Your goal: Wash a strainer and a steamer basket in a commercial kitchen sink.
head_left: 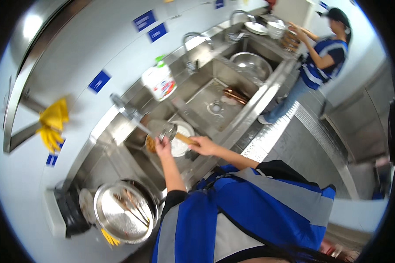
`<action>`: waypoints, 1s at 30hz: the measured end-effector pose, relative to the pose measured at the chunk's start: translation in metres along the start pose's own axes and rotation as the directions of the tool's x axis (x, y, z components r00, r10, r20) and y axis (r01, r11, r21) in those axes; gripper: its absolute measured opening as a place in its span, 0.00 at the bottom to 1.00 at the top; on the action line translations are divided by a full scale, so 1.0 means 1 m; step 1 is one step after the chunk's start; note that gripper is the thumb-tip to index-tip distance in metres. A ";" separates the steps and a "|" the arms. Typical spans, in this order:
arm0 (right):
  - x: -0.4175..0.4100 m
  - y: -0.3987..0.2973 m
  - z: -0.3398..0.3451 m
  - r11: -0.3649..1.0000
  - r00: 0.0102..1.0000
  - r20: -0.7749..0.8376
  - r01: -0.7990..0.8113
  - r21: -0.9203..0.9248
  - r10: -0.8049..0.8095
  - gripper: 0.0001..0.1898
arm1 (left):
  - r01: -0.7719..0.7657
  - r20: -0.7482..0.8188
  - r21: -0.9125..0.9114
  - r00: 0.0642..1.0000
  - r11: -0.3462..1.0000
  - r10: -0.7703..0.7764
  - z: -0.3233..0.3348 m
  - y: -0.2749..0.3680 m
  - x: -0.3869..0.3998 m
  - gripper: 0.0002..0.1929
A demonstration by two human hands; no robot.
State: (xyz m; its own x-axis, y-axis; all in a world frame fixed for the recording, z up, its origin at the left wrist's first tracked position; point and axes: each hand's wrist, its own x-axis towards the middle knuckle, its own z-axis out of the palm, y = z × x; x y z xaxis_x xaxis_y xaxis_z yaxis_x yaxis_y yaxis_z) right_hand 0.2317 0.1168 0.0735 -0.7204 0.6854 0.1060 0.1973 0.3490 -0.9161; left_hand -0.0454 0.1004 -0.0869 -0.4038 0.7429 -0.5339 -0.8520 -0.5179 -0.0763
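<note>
Over the left basin of a steel sink [228, 131], my right hand [202, 145] is closed around the tan handle of a utensil [185, 138]. Its metal head [168, 131] lies beside my left hand [163, 146], whose fingers grip the rim or edge of that metal part; the exact shape is blurred. Water appears to run from a faucet [127, 108] towards the metal part. Below my hands stand a white round dish or bowl [181, 149] and a container with brown contents [150, 143], partly hidden by my left hand.
Behind the basins stands a white bottle with a green cap [159, 80]. The middle basin holds copper-coloured items [235, 95]; the far one, a steel bowl [251, 64]. A large steel bowl with utensils [123, 210] is at lower left. Yellow gloves [54, 121] hang left. A person [325, 62] works at upper right.
</note>
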 end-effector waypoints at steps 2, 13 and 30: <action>-0.004 0.016 -0.001 0.998 0.999 -0.019 0.027 -0.058 -0.028 0.13 | -0.136 -0.099 0.132 0.984 0.982 0.149 0.003 -0.013 0.004 0.09; -0.013 0.030 -0.008 0.999 1.000 0.009 -0.026 -0.023 0.026 0.24 | -0.092 -0.205 -0.017 0.975 0.996 0.087 0.022 -0.033 -0.007 0.16; -0.007 0.015 0.009 0.981 0.957 0.252 -0.172 0.089 0.145 0.27 | -0.233 0.294 -0.077 0.924 0.969 0.246 0.043 -0.044 -0.057 0.25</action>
State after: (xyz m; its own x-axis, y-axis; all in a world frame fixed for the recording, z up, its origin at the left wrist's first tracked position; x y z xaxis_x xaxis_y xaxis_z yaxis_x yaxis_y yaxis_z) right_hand 0.2335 0.1115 0.0550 -0.8281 0.5456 -0.1287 0.2584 0.1678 -0.9513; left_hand 0.0004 0.0988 -0.0169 -0.6802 0.6837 -0.2643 -0.7061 -0.7080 -0.0140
